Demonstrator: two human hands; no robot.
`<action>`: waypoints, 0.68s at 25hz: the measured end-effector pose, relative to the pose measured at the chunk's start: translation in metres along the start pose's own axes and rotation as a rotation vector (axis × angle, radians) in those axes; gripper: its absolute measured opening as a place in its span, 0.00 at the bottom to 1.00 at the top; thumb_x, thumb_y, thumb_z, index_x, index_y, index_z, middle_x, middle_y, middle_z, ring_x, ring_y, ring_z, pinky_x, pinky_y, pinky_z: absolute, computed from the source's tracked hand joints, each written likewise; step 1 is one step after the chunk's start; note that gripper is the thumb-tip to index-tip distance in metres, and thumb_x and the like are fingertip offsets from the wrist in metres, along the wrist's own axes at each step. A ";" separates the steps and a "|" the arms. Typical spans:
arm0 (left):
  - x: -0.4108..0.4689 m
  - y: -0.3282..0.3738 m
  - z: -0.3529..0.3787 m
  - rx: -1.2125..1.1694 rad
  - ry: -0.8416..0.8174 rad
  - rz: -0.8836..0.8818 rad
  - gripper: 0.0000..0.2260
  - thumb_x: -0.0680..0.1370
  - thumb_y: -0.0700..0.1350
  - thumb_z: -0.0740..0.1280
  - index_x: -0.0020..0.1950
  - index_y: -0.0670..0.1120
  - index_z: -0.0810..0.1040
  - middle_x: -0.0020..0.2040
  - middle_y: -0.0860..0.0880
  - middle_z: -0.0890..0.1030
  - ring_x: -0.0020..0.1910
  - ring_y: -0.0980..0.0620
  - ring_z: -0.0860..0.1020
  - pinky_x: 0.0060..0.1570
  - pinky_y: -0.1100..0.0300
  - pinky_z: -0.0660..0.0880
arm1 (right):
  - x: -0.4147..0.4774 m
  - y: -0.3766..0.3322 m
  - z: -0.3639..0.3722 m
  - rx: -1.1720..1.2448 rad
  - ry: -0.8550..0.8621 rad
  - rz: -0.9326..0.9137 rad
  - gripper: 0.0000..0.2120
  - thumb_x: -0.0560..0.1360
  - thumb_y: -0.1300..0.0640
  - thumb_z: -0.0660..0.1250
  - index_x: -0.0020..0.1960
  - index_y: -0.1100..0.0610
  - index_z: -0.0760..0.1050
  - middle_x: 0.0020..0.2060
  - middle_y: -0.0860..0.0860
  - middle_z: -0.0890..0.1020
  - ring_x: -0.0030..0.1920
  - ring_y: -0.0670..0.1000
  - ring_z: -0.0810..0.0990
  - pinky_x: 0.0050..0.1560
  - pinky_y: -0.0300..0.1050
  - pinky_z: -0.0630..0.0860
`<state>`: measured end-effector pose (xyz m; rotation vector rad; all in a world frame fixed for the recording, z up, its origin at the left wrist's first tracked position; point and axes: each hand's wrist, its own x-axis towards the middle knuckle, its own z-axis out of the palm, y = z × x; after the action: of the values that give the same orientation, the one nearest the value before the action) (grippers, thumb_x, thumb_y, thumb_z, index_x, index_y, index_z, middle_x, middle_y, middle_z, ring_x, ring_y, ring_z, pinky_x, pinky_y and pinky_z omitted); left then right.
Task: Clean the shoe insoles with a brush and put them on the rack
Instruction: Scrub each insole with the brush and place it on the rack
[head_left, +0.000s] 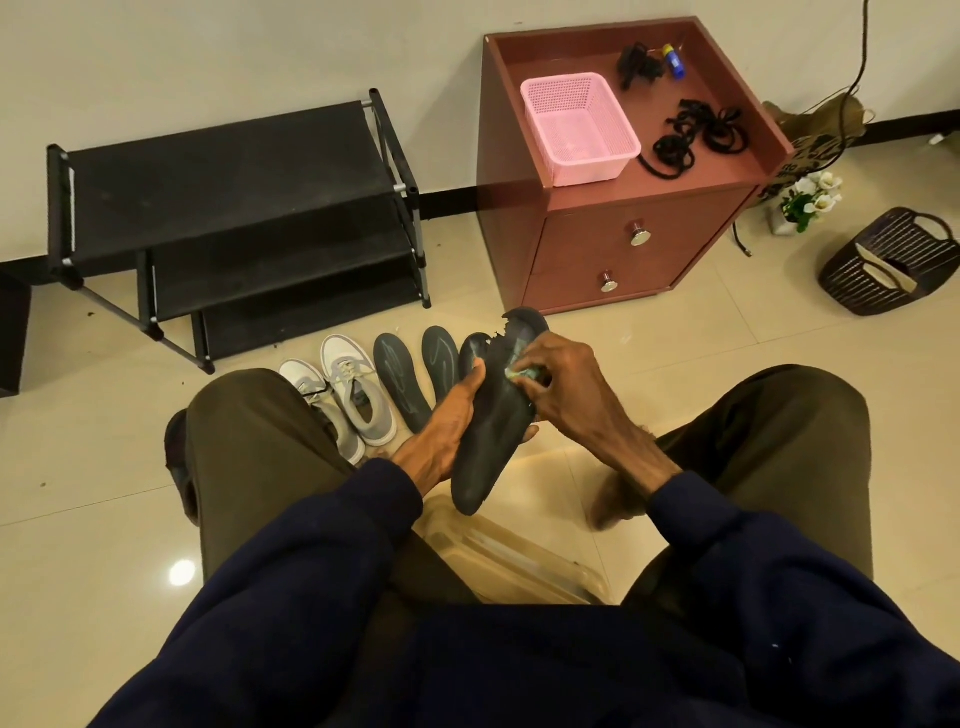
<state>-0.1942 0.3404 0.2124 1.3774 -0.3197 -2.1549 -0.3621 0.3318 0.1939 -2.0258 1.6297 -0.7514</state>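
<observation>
A dark grey insole (491, 431) with a torn toe edge is held up between my knees. My left hand (444, 431) grips it along its left side, thumb on top. My right hand (561, 384) holds a small light green brush (522, 373), mostly hidden by the fingers, against the insole's upper half. Three more dark insoles (400, 382) lie on the tiled floor just beyond, side by side; the rightmost is partly hidden behind the held one. The black three-tier shoe rack (228, 171) stands against the wall at upper left, its shelves bare.
A pair of white and grey sneakers (343, 397) lies left of the insoles. A reddish-brown drawer cabinet (613, 244) carries a pink basket (579, 127) and black laces (696, 135). A dark woven basket (891, 262) and a flower pot (808, 202) sit at right.
</observation>
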 end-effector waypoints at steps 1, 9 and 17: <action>0.000 0.001 -0.001 0.018 -0.003 0.014 0.20 0.84 0.58 0.59 0.62 0.43 0.77 0.43 0.41 0.87 0.40 0.44 0.87 0.41 0.47 0.85 | -0.004 -0.008 0.002 0.044 -0.088 -0.031 0.07 0.74 0.59 0.77 0.52 0.57 0.87 0.47 0.52 0.84 0.46 0.48 0.81 0.49 0.43 0.81; -0.004 0.004 0.002 0.044 -0.052 0.016 0.19 0.85 0.56 0.57 0.59 0.42 0.77 0.44 0.40 0.87 0.40 0.44 0.87 0.41 0.49 0.85 | 0.004 0.005 -0.007 0.010 0.004 0.031 0.07 0.72 0.61 0.78 0.51 0.56 0.87 0.46 0.51 0.84 0.44 0.46 0.81 0.47 0.45 0.83; -0.001 0.006 0.001 -0.050 -0.065 0.038 0.20 0.85 0.58 0.57 0.62 0.44 0.77 0.49 0.39 0.87 0.44 0.41 0.87 0.44 0.45 0.84 | 0.006 0.001 -0.005 -0.024 -0.011 -0.007 0.06 0.74 0.58 0.77 0.51 0.55 0.86 0.47 0.51 0.85 0.45 0.47 0.81 0.49 0.43 0.81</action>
<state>-0.1934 0.3359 0.2164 1.2664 -0.3125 -2.1653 -0.3650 0.3258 0.1978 -2.0495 1.6341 -0.7254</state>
